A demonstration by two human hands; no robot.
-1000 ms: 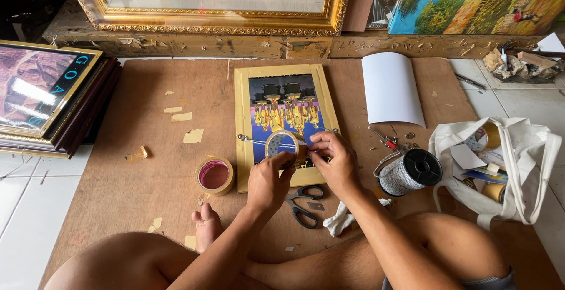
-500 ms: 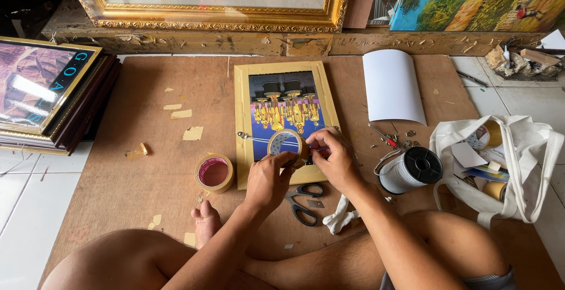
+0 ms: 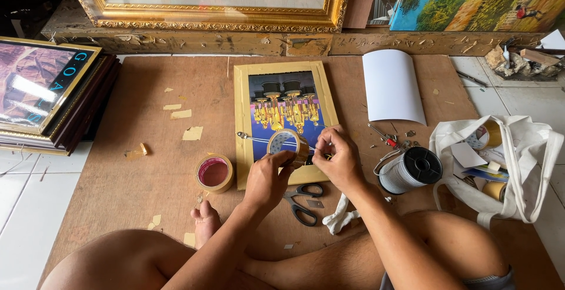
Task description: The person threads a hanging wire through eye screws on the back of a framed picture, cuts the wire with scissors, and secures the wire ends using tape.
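Left hand (image 3: 268,178) raised over the lower part of the small gold-framed picture (image 3: 286,119), fingers curled and pinching a round roll of brownish tape (image 3: 288,144). Right hand (image 3: 335,159) just beside the roll, fingertips pressed together, pinching the tape end. Black-handled scissors (image 3: 301,202) below the frame; second tape roll with pink core (image 3: 214,173) left of it.
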